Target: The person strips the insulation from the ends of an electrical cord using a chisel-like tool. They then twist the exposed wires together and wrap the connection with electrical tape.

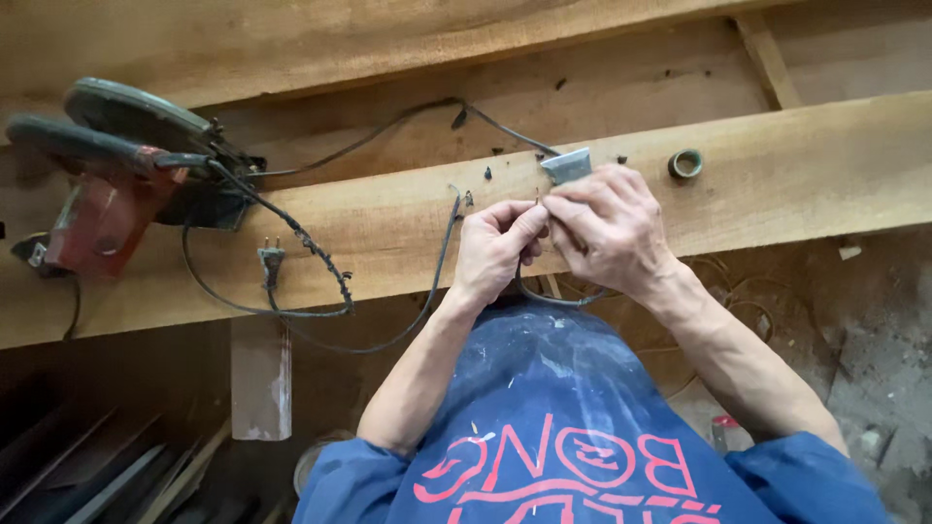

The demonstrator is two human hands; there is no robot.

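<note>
Wooden plank [796, 175], frayed black cable [442, 262]

One circular saw [107, 170], one plug [271, 260], one tape roll [685, 163], two hands [495, 247].

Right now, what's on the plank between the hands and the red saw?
In the head view, a two-pin plug and loops of black cord lie on the plank between the left hand and the red saw.
</note>
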